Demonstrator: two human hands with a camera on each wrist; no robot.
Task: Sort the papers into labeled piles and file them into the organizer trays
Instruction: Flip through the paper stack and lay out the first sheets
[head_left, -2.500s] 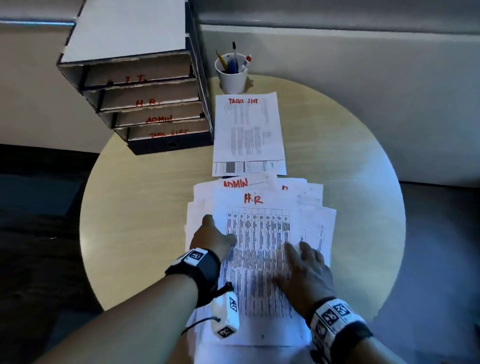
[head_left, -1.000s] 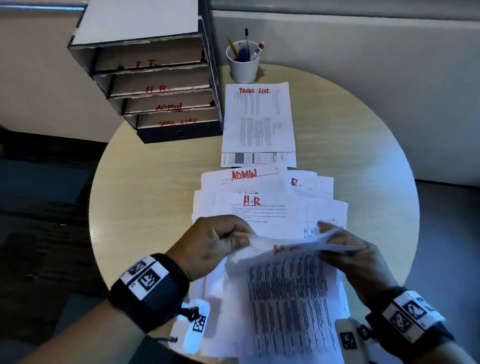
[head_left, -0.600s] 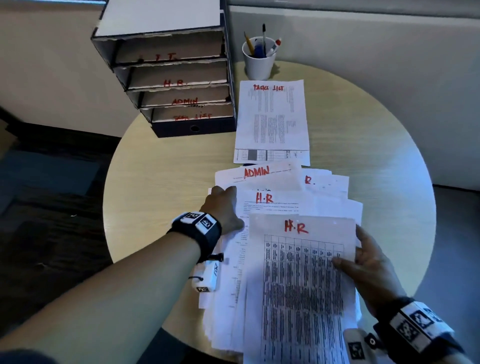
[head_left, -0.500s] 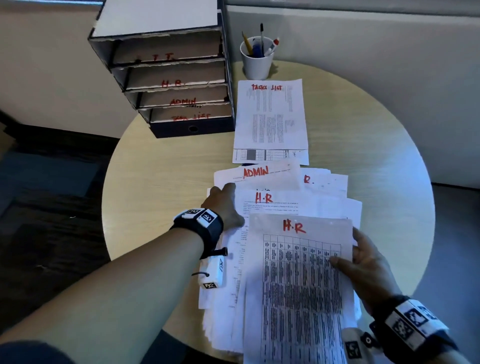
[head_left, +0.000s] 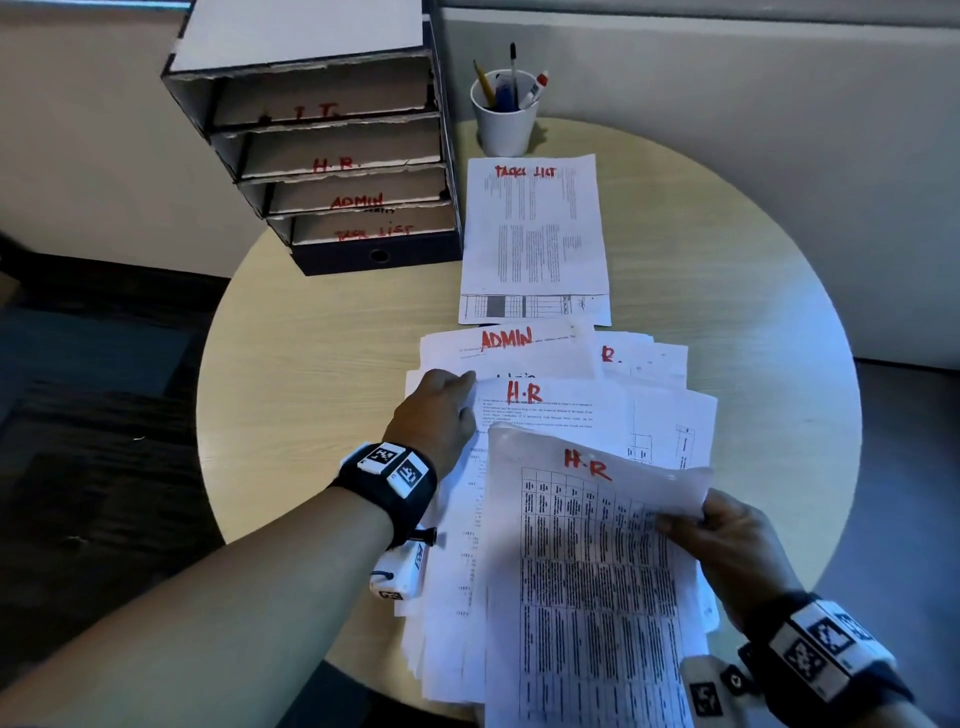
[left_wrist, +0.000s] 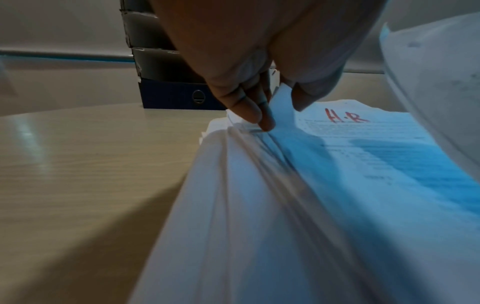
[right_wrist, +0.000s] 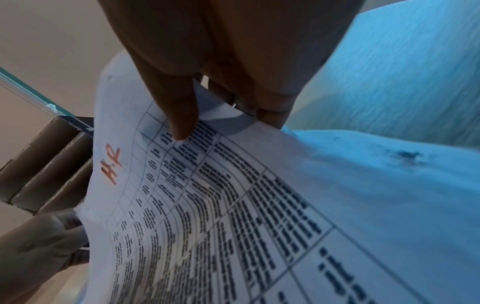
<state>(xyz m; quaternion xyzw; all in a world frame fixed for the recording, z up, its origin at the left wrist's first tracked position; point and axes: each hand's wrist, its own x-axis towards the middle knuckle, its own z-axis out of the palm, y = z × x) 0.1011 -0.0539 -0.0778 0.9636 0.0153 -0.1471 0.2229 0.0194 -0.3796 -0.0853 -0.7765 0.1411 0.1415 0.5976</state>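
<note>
Since a moment ago, your right hand has lifted the tabled H.R sheet by its 3 o'clock edge, its grip pinching it above the unsorted stack on the table. Your left hand now pinches the next H.R page at its 9 o'clock edge, so an H.R pile is forming; nothing is filed yet.

Hidden, cropped and unreadable parts

Fine print on the table sheet too small to read in the head view, bottom edge cut off at lower centre; most of the paper pile buried beneath it. Fingertips of the left hand tucked out of sight under a sheet corner. Right hand fingers concealed behind the sheet's right edge. Organizer top cropped at upper left; tray interiors dark, contents indiscernible.
</note>
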